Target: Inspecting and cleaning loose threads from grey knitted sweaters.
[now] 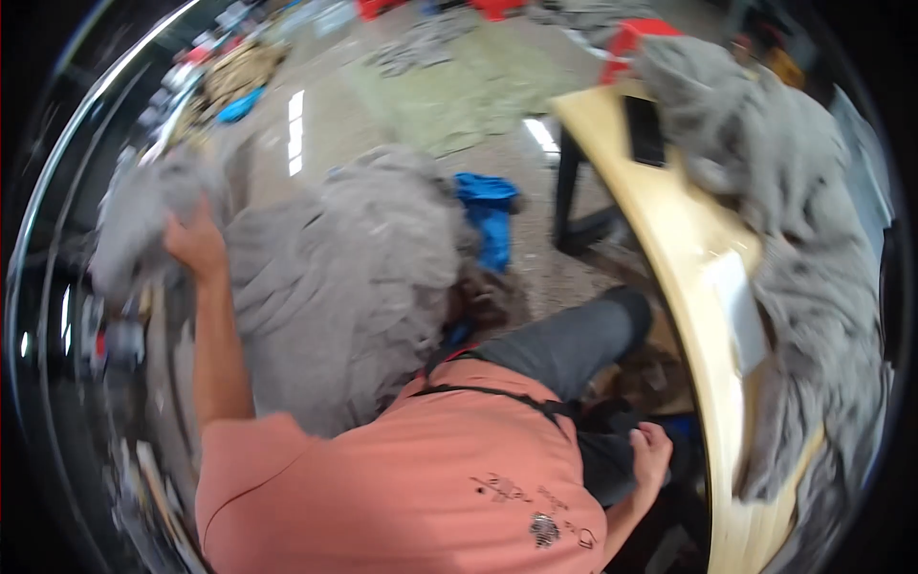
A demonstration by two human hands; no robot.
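My left hand (196,241) is stretched out to the left, closed on a piece of grey fabric (158,215) that is blurred by motion. Beside it rises a big rumpled heap of the same soft grey fabric (354,258), reaching close to my body. My right hand (650,452) hangs low by my leg, near the table's edge. Its fingers are loosely bent and apart, with nothing visible in them.
To my right curves a pale wooden table (622,187) bearing a black phone (644,131), a white sheet (736,311) and long grey fabric (798,220). A blue cloth (490,215) lies past the heap. Farther off are a greenish sheet (469,91) and a red stool (631,38).
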